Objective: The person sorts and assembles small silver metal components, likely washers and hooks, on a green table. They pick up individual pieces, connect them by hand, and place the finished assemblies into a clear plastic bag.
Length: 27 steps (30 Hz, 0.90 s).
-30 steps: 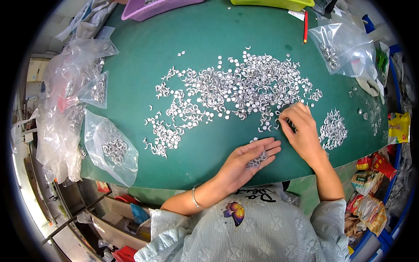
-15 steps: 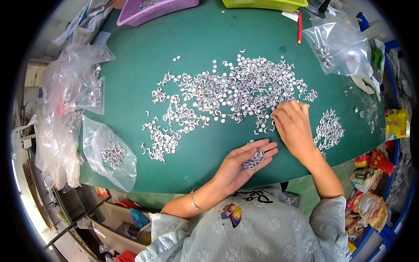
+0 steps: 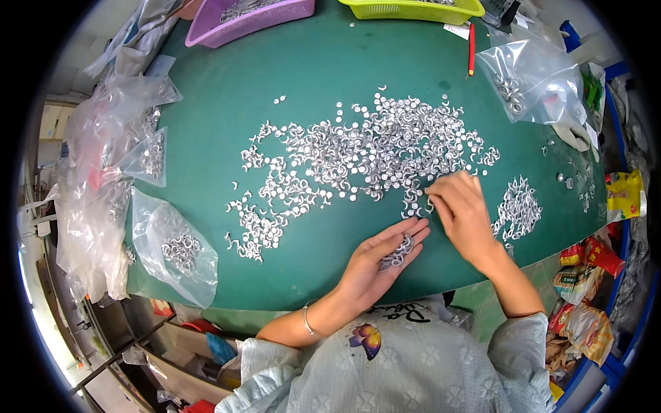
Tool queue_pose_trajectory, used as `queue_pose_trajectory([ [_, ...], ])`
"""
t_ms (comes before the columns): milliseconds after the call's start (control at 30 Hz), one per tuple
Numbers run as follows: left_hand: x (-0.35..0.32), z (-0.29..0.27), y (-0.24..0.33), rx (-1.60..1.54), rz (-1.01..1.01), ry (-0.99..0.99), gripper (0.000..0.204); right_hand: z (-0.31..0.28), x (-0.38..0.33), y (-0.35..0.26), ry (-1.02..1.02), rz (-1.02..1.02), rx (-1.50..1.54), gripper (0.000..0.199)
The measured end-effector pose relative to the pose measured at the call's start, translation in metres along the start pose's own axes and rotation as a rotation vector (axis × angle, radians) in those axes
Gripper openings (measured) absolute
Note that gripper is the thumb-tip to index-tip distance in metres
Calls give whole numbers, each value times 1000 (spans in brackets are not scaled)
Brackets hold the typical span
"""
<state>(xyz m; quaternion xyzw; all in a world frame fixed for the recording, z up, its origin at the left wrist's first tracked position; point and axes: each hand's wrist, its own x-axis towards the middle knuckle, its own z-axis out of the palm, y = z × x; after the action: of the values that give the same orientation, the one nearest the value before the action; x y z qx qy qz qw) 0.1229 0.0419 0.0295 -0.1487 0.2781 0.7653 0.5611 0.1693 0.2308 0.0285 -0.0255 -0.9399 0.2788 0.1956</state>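
A small heap of silver metal rings (image 3: 398, 252) is being held in the cupped palm of the left hand (image 3: 375, 265), which is lying palm up on the green table (image 3: 330, 76) near its front edge, with the fingers only loosely curled around the heap. The right hand (image 3: 463, 215) is being kept palm down at the lower right border of the big scattered pile of rings (image 3: 358, 155), its fingertips being pressed together on the table; whether a ring is being pinched there cannot be told, because the fingertips are being hidden by the hand itself. The pile is lying in front of and to the left of the right hand, with its long axis running left to right across the table, and this hand is the nearer one. A smaller separate cluster of rings (image 3: 518, 206) is lying just to its right. The single pieces are being seen too small for their exact shape to be made out.
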Motion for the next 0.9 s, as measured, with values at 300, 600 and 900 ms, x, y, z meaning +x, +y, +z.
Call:
queue_pose_trajectory([
  [300,-1,-3,1,-12,-46,-31,45,0,8,4,-132,20,-183,14],
  [600,-4,-3,0,-74,-12,22,40,-7,2,-25,-114,-119,-34,16],
  [900,-3,-21,-3,-107,-153,-53,27,-7,51,0,-9,31,136,15],
])
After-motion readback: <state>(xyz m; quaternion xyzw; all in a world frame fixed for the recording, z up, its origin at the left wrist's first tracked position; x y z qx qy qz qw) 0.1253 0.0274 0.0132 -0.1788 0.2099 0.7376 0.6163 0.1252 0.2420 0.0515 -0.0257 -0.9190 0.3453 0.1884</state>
